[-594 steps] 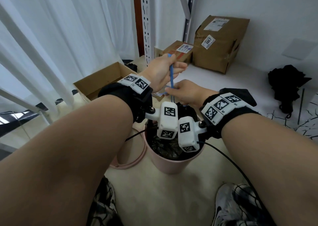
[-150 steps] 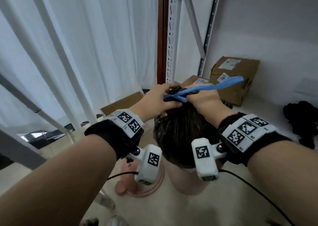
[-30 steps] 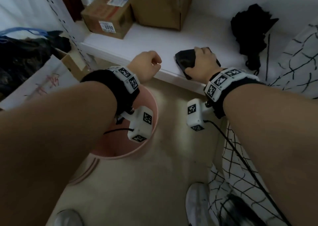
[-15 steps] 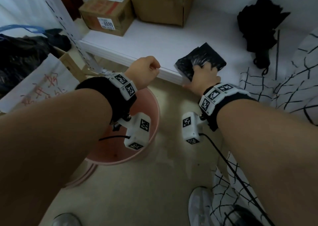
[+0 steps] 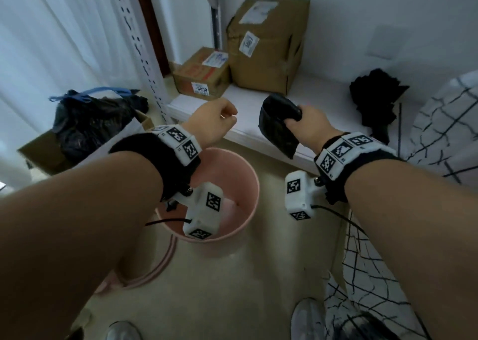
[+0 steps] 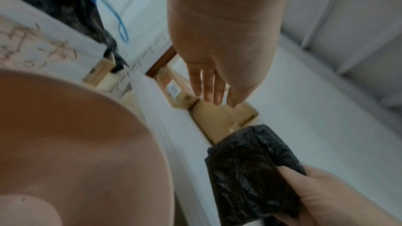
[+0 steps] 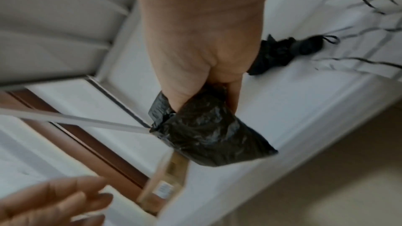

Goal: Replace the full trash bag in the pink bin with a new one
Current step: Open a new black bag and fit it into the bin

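The pink bin [image 5: 239,170] stands on the floor with no liner, its bare inside filling the lower left of the left wrist view [image 6: 87,143]. My right hand [image 5: 293,119] grips a folded black trash bag [image 5: 275,130] just above the white shelf's front edge; the same bag [image 7: 208,131] shows in the right wrist view. My left hand [image 5: 227,118] hovers over the bin's far rim with relaxed fingers [image 6: 208,88], holding nothing. The full black trash bag [image 5: 85,117], tied with a blue drawstring, sits in a cardboard box at the left.
The low white shelf [image 5: 240,132] carries two cardboard boxes [image 5: 266,47] and a black folded umbrella [image 5: 375,99]. A pink ring [image 5: 157,267] lies on the floor beside the bin. White curtains hang at the left, and a black-lined white cloth [image 5: 439,122] is at the right.
My right hand has closed round the folded black bag and lifted it off the shelf, where it lay flat half a second ago. The left hand stays over the bin.
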